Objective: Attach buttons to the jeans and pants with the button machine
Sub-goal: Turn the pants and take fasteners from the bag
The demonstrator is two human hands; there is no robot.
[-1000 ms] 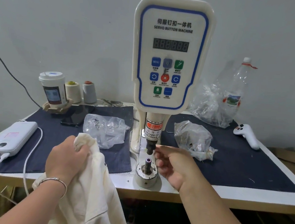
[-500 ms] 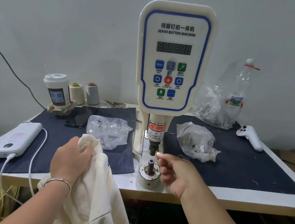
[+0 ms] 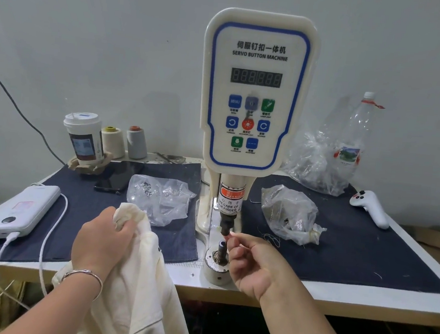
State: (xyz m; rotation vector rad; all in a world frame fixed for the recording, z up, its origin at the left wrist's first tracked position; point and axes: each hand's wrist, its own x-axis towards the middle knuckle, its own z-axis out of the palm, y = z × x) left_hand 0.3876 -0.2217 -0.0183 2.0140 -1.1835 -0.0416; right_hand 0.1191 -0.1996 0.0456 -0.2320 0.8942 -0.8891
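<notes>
Loading step, by the look of it: right hand at the button machine, fingertips pinched together just under the dark upper punch, above the lower die post. Presumably seating a button part; the part itself too small to make out. Left hand clenched around a bunched fold of cream pants, held over the worktop's front edge, left of the die, not yet under the punch.

Next, probably: release the part squarely, draw the fingers clear of the punch, then slide the waistband flat over the post. Care needed there, given the finger warning label on the ram.

Pants: soft, matte woven cloth, limp and creased, draping off the front edge. Machine: glossy cream plastic head with blue trim, dark display, coloured keys; round metal base at the front edge. Worktop: pale board under dark denim mats. Crinkled clear plastic bags either side of the column. Toward the left edge, a smooth white power bank with cable; near the back left corner, a lidded paper cup and two thread cones. Near the right edge, a white controller; behind it, a clear bottle.
</notes>
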